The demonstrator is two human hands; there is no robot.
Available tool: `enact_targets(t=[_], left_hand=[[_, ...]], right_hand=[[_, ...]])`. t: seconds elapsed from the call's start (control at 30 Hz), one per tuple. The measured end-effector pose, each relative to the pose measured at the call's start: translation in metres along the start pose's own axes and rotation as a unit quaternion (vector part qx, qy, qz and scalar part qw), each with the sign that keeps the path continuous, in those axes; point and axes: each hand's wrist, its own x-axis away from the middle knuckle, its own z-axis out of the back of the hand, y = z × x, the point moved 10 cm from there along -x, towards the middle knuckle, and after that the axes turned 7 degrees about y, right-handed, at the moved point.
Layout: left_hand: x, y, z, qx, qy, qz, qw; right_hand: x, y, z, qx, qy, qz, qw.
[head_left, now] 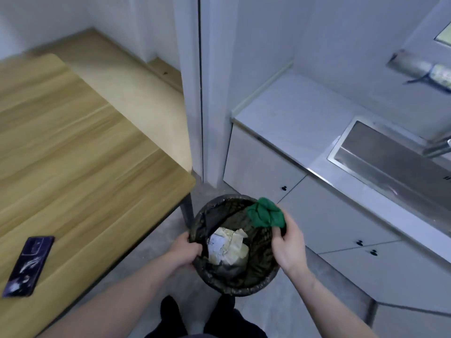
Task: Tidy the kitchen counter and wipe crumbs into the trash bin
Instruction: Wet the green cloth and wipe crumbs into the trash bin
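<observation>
**Both hands at the bin's rim**

Left hand (pixel 184 251) grips the left edge of the trash bin (pixel 220 284), fingers curled over the rim and its black liner. The right hand (pixel 288 245) holds a crumpled green cloth (pixel 266 215) above the right side of the rim, pinched between fingers and thumb. Crumpled paper (pixel 228 247) lies inside the bin. The bin is over the grey floor (pixel 146 272), between the wooden table (pixel 73 142) corner on the left and the white cabinet doors (pixel 329 215) on the right, near both. The kitchen counter (pixel 290 113) with its steel sink (pixel 390 154) runs along the right. A dark phone (pixel 29 265) lies near the table's front edge.
</observation>
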Motion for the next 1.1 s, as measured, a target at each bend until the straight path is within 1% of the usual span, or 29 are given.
enact_targets(t=[0.07,0.23,0.43,0.73,0.93,1.1], left_hand=[[0.009,0.032,-0.010,-0.017,0.008,-0.017,1.000],[0.012,0.083,-0.024,-0.026,0.017,-0.040,0.999],[-0.008,0.131,-0.031,-0.035,0.006,-0.042,0.998],[-0.060,0.185,-0.039,-0.069,-0.047,-0.036,0.996],[-0.105,0.199,-0.029,-0.092,-0.074,-0.002,0.993],[-0.128,0.204,-0.026,-0.096,-0.090,0.042,0.990]], right_hand=[[-0.017,0.002,0.028,-0.004,0.023,0.001,1.000],[-0.059,0.007,0.077,-0.023,0.067,-0.006,0.997],[-0.108,0.010,0.108,-0.059,0.112,-0.029,0.992],[-0.172,0.022,0.106,-0.062,0.135,-0.076,0.986],[-0.216,0.028,0.101,-0.051,0.161,-0.098,0.981],[-0.248,0.036,0.093,-0.041,0.152,-0.116,0.981]])
